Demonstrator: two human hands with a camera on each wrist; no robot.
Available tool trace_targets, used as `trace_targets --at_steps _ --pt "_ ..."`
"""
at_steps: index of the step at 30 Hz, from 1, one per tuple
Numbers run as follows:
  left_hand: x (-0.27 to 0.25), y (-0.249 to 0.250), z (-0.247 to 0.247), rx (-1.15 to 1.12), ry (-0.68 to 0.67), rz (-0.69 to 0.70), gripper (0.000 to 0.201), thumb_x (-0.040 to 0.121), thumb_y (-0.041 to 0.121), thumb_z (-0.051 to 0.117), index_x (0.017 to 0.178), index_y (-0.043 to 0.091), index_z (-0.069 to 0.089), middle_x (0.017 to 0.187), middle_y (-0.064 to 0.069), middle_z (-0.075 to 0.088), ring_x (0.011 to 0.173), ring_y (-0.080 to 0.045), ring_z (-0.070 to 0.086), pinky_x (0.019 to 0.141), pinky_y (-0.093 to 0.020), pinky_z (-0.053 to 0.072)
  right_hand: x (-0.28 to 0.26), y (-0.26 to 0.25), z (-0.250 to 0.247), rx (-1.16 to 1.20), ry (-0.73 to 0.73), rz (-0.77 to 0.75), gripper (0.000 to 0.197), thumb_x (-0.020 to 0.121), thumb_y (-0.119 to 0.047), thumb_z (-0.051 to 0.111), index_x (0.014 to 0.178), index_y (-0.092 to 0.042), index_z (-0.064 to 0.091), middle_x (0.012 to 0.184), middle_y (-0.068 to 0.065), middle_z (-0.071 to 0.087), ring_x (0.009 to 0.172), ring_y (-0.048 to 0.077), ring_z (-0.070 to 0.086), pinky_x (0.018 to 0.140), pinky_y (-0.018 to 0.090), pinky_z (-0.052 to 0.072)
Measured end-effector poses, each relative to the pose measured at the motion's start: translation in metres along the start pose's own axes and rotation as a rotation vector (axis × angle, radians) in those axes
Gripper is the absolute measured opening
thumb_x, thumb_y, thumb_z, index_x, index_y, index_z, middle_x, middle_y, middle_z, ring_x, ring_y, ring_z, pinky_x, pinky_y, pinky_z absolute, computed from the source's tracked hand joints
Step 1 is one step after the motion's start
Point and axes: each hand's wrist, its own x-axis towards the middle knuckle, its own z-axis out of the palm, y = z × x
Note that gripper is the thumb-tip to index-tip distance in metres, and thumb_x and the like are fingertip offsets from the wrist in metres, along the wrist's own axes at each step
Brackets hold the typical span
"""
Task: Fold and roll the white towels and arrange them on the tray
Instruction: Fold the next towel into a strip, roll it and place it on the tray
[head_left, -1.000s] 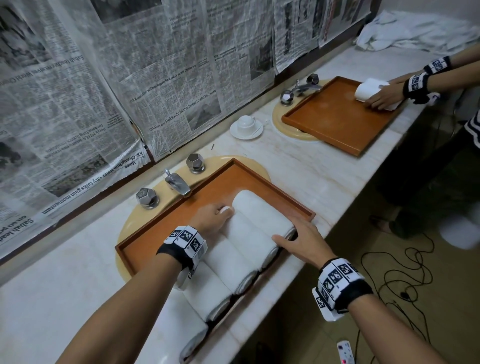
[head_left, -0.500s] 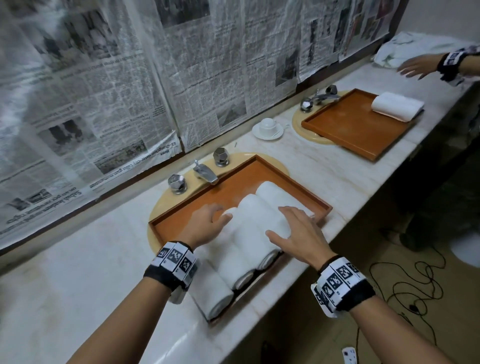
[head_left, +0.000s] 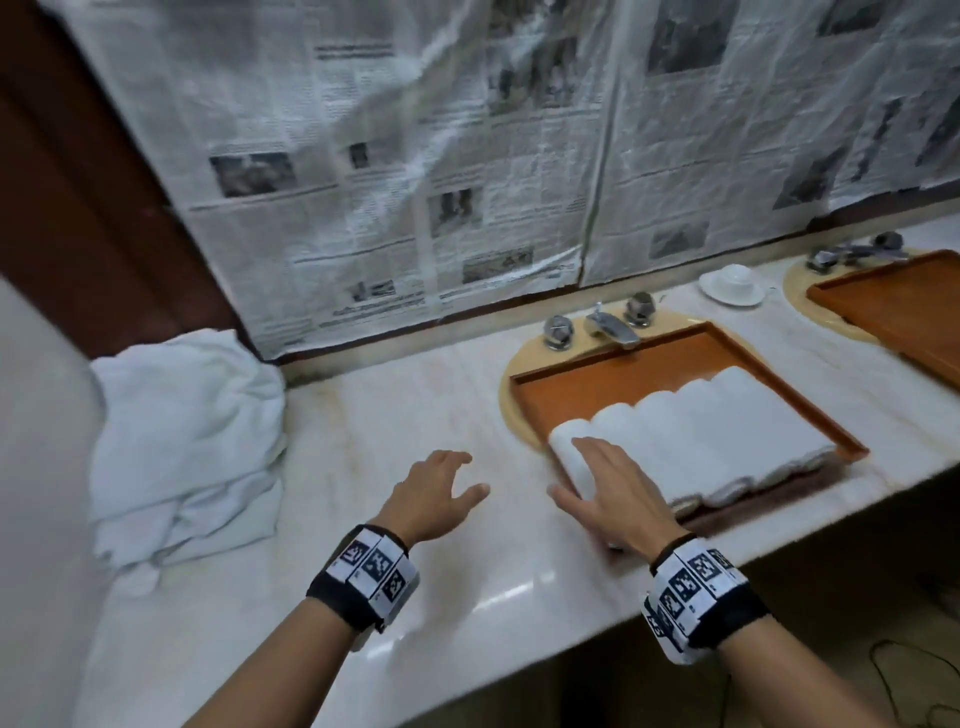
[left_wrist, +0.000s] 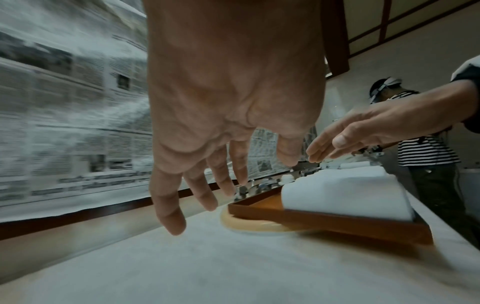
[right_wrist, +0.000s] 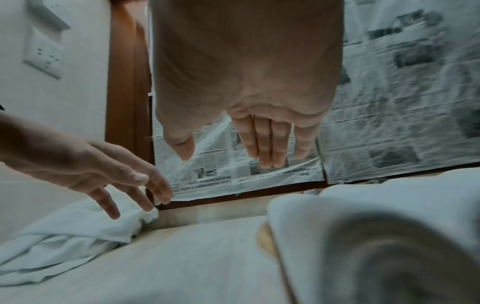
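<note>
Several rolled white towels lie side by side along the near side of the brown tray, which sits over a sink. My right hand hovers open over the leftmost roll, fingers straight, holding nothing. My left hand is open above the bare counter, left of the tray, fingers spread. A heap of loose white towels lies at the counter's far left. In the left wrist view the tray and rolls sit to the right of my spread fingers.
A tap with two knobs stands behind the tray. Farther right are a white cup on a saucer and a second brown tray. Newspaper covers the wall. Another person in a striped shirt stands beyond the tray.
Both hands have left the rolls and moved left, the left one out over the counter toward the towel heap. The view has swung left too.
</note>
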Motion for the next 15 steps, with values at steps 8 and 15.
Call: trace_targets --at_steps 8,15 --pt "-0.060 -0.085 -0.033 0.016 0.123 -0.186 0.062 0.096 0.060 0.048 0.148 0.029 0.036 0.155 0.008 0.034 0.138 -0.021 0.036 0.108 -0.046 0.038 0.026 -0.098 0.056 0.022 -0.151 -0.187 0.081 0.091 -0.063 0.050 0.153 -0.015 0.028 0.158 -0.001 0.030 0.145 0.014 0.024 0.116 0.028 0.021" --pt "-0.085 -0.146 -0.059 -0.004 0.218 -0.339 0.061 0.095 0.059 0.050 0.147 0.028 0.039 0.154 0.006 0.036 0.137 -0.021 0.037 0.107 -0.045 0.039 0.069 -0.167 0.086 0.033 -0.246 -0.341 0.081 0.092 -0.063 0.048 0.154 -0.016 0.025 0.160 -0.002 0.026 0.147 0.013 0.020 0.118 0.030 0.022"
